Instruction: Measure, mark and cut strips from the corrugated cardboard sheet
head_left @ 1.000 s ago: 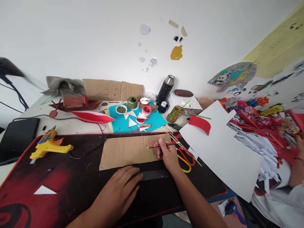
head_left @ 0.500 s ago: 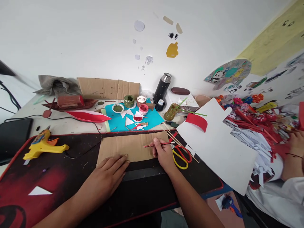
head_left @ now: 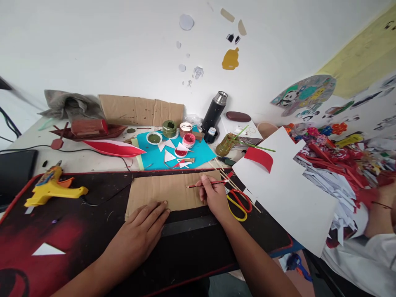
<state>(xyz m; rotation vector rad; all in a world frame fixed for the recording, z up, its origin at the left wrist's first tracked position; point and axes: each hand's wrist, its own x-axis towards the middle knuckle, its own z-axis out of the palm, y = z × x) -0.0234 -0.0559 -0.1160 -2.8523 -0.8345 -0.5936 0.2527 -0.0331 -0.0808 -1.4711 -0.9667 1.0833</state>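
A rectangular piece of brown cardboard [head_left: 167, 189] lies flat on the black and red desk mat. My left hand [head_left: 145, 225] rests flat across its lower left edge, fingers stretched out. Over the cardboard's right end, my right hand [head_left: 213, 196] grips a red and black pencil [head_left: 198, 185], its tip pointing left just above or on the surface; contact cannot be told. Just right of that hand lie scissors [head_left: 239, 205] with red and yellow handles. Thin wooden sticks [head_left: 227, 179] lie behind them, partly hidden by the hand.
A yellow glue gun [head_left: 55, 187] lies left, its cord trailing rightward. Behind are a model boat [head_left: 89, 130], a red paper hull [head_left: 113, 148], paint pots [head_left: 169, 130] on blue paper and a black flask [head_left: 214, 110]. White card [head_left: 287, 198] and a person's arm [head_left: 382, 210] are right.
The view has shifted slightly. The pencil has tilted a little, its back end rising. My left hand stays in place on the cardboard.
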